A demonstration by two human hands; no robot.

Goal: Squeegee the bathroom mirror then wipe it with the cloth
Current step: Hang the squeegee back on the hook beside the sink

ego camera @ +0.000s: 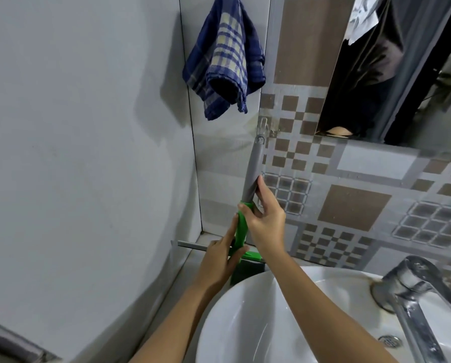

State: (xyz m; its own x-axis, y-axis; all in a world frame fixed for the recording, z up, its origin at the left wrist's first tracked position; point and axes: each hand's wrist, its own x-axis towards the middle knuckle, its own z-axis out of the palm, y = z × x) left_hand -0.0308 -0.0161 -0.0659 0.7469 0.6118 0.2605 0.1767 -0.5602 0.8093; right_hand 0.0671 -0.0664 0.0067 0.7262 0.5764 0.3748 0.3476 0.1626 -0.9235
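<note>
A squeegee (pixel 254 163) with a grey handle and green neck stands upright in the wall corner, its handle top just below a small wall hook (pixel 263 124). My right hand (pixel 267 218) grips the handle where grey meets green. My left hand (pixel 223 258) holds the green neck lower down, just above the blade bar (pixel 190 244). A blue checked cloth (pixel 225 58) hangs on the wall above the squeegee. The mirror (pixel 402 69) is at the upper right, reflecting a person in dark clothing.
A white sink basin (pixel 258 310) sits below my arms, with a chrome tap (pixel 413 294) at the right and a drain (pixel 389 340) near it. Patterned brown and grey tiles (pixel 350 205) cover the back wall. A plain grey wall (pixel 75 153) fills the left.
</note>
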